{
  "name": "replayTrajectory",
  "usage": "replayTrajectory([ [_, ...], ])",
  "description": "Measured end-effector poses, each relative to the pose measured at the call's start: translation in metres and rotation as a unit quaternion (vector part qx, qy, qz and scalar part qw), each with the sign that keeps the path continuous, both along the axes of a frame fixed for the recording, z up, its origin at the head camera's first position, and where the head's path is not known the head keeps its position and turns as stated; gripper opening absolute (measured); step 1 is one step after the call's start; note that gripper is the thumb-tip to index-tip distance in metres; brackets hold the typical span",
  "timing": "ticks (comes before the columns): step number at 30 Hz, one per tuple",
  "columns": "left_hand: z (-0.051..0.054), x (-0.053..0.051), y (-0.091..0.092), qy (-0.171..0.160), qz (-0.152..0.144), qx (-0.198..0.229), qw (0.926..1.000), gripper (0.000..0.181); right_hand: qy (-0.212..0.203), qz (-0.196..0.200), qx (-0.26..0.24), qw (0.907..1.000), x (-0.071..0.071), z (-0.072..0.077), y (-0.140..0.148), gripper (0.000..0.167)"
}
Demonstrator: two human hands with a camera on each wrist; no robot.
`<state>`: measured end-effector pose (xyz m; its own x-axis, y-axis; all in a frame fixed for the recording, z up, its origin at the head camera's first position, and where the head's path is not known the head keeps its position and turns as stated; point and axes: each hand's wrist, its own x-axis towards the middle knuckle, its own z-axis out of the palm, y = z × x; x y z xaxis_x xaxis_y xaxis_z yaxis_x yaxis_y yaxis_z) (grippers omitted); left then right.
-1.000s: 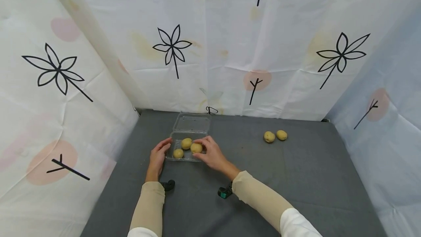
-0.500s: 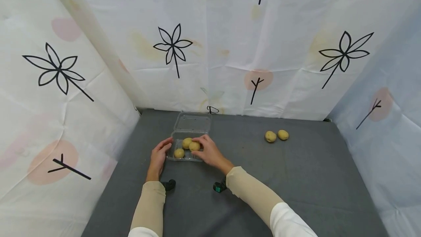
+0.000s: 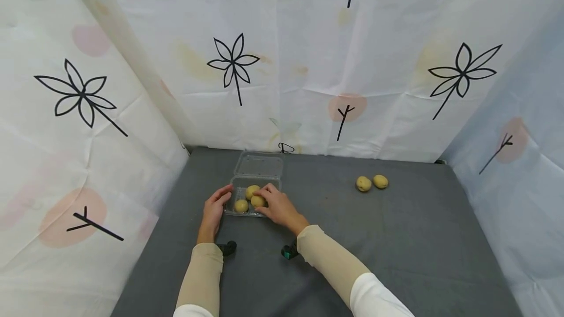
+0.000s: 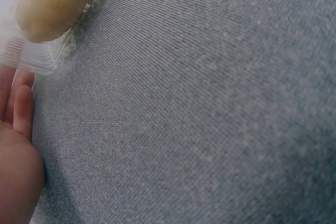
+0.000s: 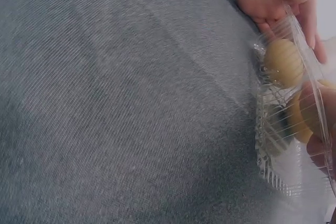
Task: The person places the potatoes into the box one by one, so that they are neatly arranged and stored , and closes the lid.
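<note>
A clear plastic clamshell container (image 3: 236, 183) lies with its lid (image 3: 260, 165) folded back, away from the person. Inside its tray are three potatoes: one at the back (image 3: 251, 192), one at the front left (image 3: 241, 206), and a third potato (image 3: 257, 202) pinched between the thumb and fingers of my right hand (image 3: 280, 207). Through the clear wall in the right wrist view, this held potato (image 5: 299, 121) shows low in the tray. My left hand (image 3: 215, 207) rests along the container's left side, fingers extended against the outer wall; in the left wrist view its fingers (image 4: 22, 108) touch the plastic.
Two more potatoes, a left one (image 3: 363, 184) and a right one (image 3: 381, 181), lie together at the back right of the grey cloth-covered table (image 3: 396, 238). Patterned white curtains (image 3: 308, 62) stand behind and on both sides.
My right hand has moved slightly left and toward the person with its potato, now beside the front-left one. The left hand stays at the container's side.
</note>
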<state>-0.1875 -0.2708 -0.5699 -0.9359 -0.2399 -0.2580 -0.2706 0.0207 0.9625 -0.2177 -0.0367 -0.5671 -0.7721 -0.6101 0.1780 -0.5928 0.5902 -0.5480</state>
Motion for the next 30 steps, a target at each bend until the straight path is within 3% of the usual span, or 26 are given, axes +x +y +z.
replayTrajectory([
  [2,-0.002,-0.001,-0.001,0.0,0.004,0.005,1.0,0.038,0.006,-0.001,-0.005,1.0,0.0,-0.002,0.0,0.049],
  [9,-0.035,-0.011,-0.005,0.03,0.022,-0.016,0.9992,0.037,0.016,0.007,0.009,0.9998,-0.001,-0.001,0.0,0.049],
  [30,-0.037,-0.01,-0.004,0.025,0.026,-0.012,0.9993,0.036,0.013,0.013,0.015,0.9997,-0.001,-0.005,0.003,0.058],
])
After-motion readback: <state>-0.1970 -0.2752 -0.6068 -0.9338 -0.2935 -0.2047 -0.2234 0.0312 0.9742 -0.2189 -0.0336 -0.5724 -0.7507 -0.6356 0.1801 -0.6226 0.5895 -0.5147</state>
